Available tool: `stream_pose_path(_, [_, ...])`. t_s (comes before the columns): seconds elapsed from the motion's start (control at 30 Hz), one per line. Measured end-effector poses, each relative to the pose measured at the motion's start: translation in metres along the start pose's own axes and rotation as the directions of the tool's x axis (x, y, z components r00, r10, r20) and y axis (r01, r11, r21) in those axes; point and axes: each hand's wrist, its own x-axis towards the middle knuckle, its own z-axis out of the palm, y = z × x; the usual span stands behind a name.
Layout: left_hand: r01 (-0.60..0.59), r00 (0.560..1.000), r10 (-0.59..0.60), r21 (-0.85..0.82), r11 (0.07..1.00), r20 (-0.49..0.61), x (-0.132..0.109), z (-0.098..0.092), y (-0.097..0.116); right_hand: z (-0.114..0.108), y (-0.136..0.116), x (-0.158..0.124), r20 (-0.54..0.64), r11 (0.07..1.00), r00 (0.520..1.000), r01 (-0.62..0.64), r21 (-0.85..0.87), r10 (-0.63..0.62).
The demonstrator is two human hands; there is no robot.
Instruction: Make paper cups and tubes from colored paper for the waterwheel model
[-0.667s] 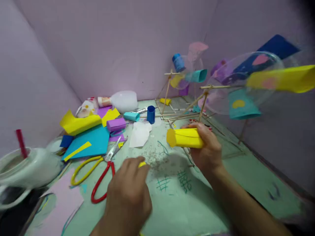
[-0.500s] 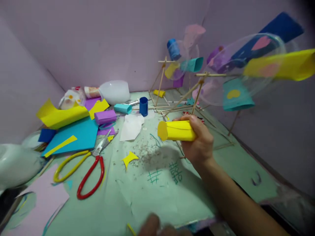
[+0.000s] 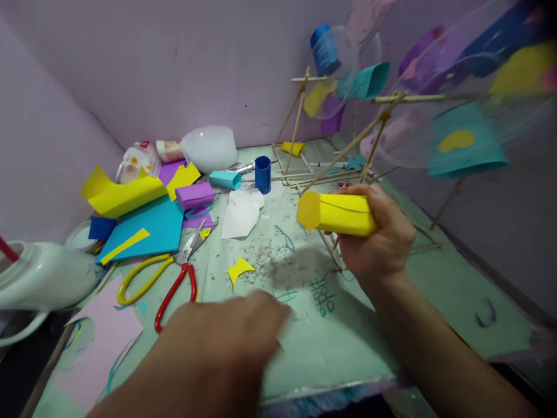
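Note:
My right hand (image 3: 385,238) holds a yellow paper tube (image 3: 346,213) level above the table, its closed end turned to the left. Fingers and thumb wrap round the tube's right end. Blurred by motion, my left hand (image 3: 235,331) is over the front of the table, and its fingers are too smeared to read. A pair of scissors (image 3: 188,247) with one yellow and one red handle lies just beyond it, blades slightly apart. A small yellow paper scrap (image 3: 239,271) with pointed corners rests on the green table cover (image 3: 313,363) between the two hands.
Two stick frames with paper-cup wheels (image 3: 383,113) stand at the right. Teal sheet (image 3: 143,232), yellow paper (image 3: 126,197), purple tube (image 3: 195,196), teal tube (image 3: 225,179) and blue tube (image 3: 263,174) lie behind. A white jug (image 3: 52,273) is at the left edge.
My left hand has come up from the bottom edge over the table, partly covering the red scissor handle. The view has shifted; my right hand still holds the yellow tube.

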Motion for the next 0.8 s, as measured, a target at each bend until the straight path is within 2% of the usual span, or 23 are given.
stream_pose_path(0.03, [0.009, 0.999, -0.021, 0.235, 0.972, 0.049, 0.023, -0.016, 0.007, 0.000, -0.001, 0.000, -0.010, 1.000, 1.000, 0.004, 0.001, -0.004])
stream_pose_path(0.07, [0.064, 0.993, -0.099, 0.425, 0.903, 0.062, 0.042, -0.028, 0.011, -0.001, -0.002, 0.001, -0.015, 1.000, 1.000, 0.005, 0.003, -0.005])
stream_pose_path(0.1, [0.123, 0.986, -0.164, 0.546, 0.829, 0.025, 0.056, -0.035, 0.012, -0.001, -0.002, 0.001, -0.016, 1.000, 1.000, 0.006, 0.005, -0.006])
stream_pose_path(0.13, [0.139, 0.984, -0.176, 0.601, 0.787, 0.002, 0.066, -0.039, 0.010, -0.001, -0.003, 0.002, -0.016, 1.000, 1.000, 0.008, 0.007, -0.008])
stream_pose_path(0.23, [0.165, 0.981, -0.195, 0.556, 0.815, -0.005, 0.079, -0.037, 0.002, -0.002, -0.004, 0.003, -0.022, 1.000, 1.000, 0.016, 0.017, -0.016])
stream_pose_path(0.3, [0.104, 0.988, -0.146, 0.478, 0.872, 0.051, 0.085, -0.033, 0.003, -0.002, -0.004, 0.004, -0.025, 0.999, 1.000, 0.016, 0.039, -0.015])
stream_pose_path(0.37, [-0.063, 0.991, 0.011, 0.402, 0.913, 0.130, 0.096, -0.031, 0.015, -0.004, -0.004, 0.004, -0.023, 0.998, 1.000, 0.018, 0.061, -0.017])
stream_pose_path(0.4, [-0.170, 0.979, 0.113, 0.370, 0.913, 0.172, 0.105, -0.029, 0.023, -0.004, -0.004, 0.005, -0.019, 0.997, 1.000, 0.023, 0.068, -0.022])
stream_pose_path(0.43, [-0.276, 0.954, 0.212, 0.345, 0.897, 0.212, 0.115, -0.027, 0.030, -0.005, -0.003, 0.005, -0.013, 0.997, 1.000, 0.029, 0.070, -0.028])
stream_pose_path(0.5, [-0.408, 0.906, 0.316, 0.380, 0.830, 0.283, 0.136, -0.021, 0.041, -0.007, -0.003, 0.005, -0.009, 0.997, 0.999, 0.044, 0.063, -0.044])
stream_pose_path(0.57, [-0.443, 0.884, 0.327, 0.376, 0.813, 0.334, 0.154, -0.013, 0.044, -0.008, -0.002, 0.006, -0.012, 0.997, 0.999, 0.053, 0.060, -0.052])
stream_pose_path(0.67, [-0.418, 0.894, 0.303, 0.373, 0.828, 0.329, 0.168, -0.005, 0.038, -0.007, -0.004, 0.006, 0.002, 0.994, 1.000, 0.021, 0.111, -0.021])
stream_pose_path(0.73, [-0.378, 0.914, 0.272, 0.383, 0.843, 0.302, 0.163, -0.005, 0.034, -0.006, -0.005, 0.006, 0.027, 0.986, 0.999, -0.028, 0.166, 0.024])
stream_pose_path(0.8, [-0.346, 0.923, 0.236, 0.384, 0.856, 0.304, 0.145, -0.013, 0.033, -0.005, -0.006, 0.005, 0.037, 0.980, 0.998, -0.054, 0.194, 0.048])
